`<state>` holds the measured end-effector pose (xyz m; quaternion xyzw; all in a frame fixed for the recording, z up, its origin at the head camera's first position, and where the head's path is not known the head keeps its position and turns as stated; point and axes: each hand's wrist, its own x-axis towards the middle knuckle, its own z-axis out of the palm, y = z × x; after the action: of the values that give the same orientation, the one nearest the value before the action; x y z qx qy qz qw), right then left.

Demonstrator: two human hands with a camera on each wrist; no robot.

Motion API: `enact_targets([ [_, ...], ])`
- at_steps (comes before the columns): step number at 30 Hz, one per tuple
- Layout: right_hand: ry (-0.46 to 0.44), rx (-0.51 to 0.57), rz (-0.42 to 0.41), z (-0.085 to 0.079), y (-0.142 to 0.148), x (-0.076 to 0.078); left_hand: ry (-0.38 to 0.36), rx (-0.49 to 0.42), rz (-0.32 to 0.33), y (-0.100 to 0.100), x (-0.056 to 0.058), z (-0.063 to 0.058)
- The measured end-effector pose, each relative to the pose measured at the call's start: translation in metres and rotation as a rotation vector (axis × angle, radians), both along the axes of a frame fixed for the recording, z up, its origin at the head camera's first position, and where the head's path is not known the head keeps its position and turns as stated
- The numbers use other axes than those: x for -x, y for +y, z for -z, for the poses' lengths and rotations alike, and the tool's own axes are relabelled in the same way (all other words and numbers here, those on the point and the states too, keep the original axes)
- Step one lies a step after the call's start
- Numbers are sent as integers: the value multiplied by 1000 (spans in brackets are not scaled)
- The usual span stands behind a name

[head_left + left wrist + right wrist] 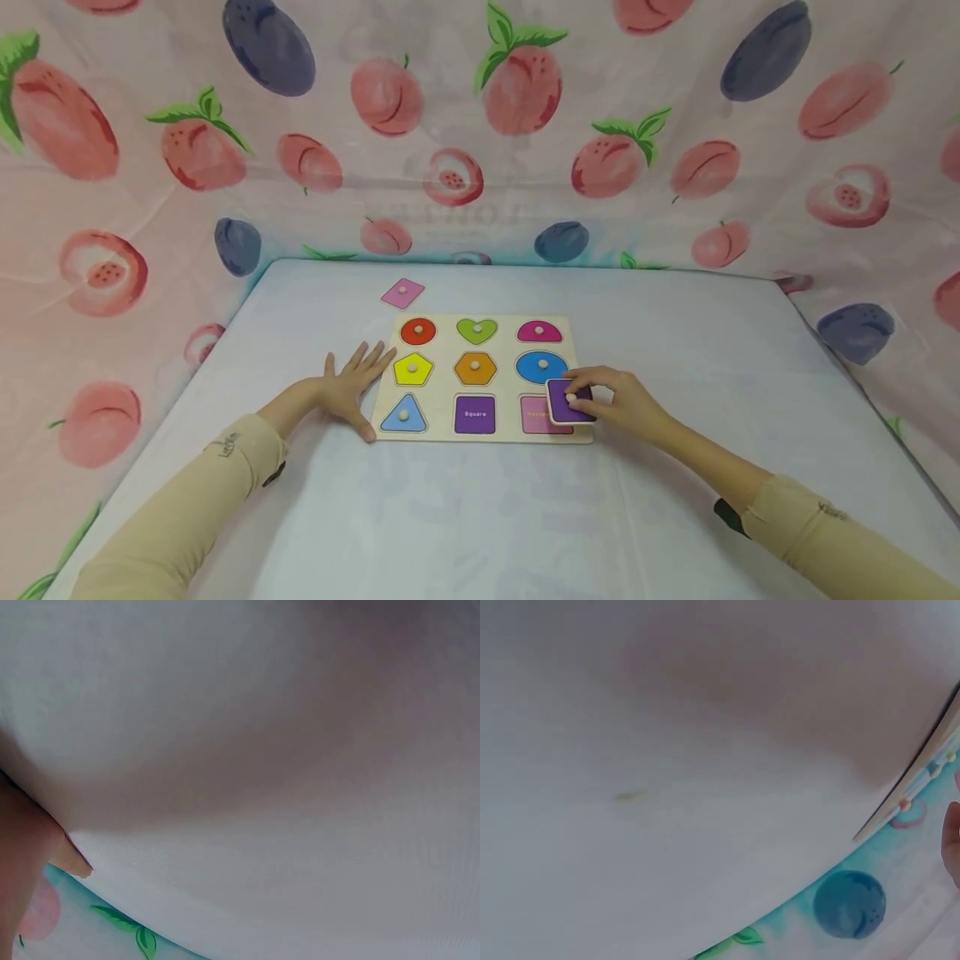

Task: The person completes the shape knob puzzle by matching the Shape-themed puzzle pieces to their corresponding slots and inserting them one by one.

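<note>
A wooden shape puzzle board (442,429) lies on the table, its shapes set in three rows. My right hand (626,404) pinches the knob of a purple square puzzle piece (557,402), which overlaps the pink recess (534,417) at the board's near right corner. Left of that recess is a bare purple one printed "Square" (476,423). My left hand (348,389) is spread at the board's left edge, fingers straight, thumb by the near left corner. The left wrist view catches only part of that hand (30,855); the right wrist view shows fingers (951,840) at its edge.
A pink knobbed piece (393,297) lies on the white table (450,517) behind the board's far left corner. Knobbed pieces, such as the blue triangle (403,423) and blue oval (531,372), sit in the board. Fruit-printed cloth (525,183) hangs around the table.
</note>
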<state>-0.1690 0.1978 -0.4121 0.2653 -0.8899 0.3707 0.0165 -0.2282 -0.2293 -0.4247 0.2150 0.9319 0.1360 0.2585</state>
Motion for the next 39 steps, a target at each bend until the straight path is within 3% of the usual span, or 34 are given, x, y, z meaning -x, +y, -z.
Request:
enact_targets([
  [6,64,25,-53,-2,-13,6,-15,-6,-9,0,-2,0],
  [13,14,10,-67,-7,-29,11,-12,9,-6,-1,-1,0],
  [30,-11,12,-139,-20,-69,20,-5,13,8,0,3,-1],
  [39,22,26,-137,-16,-90,21,-9,10,-1,1,1,-3],
])
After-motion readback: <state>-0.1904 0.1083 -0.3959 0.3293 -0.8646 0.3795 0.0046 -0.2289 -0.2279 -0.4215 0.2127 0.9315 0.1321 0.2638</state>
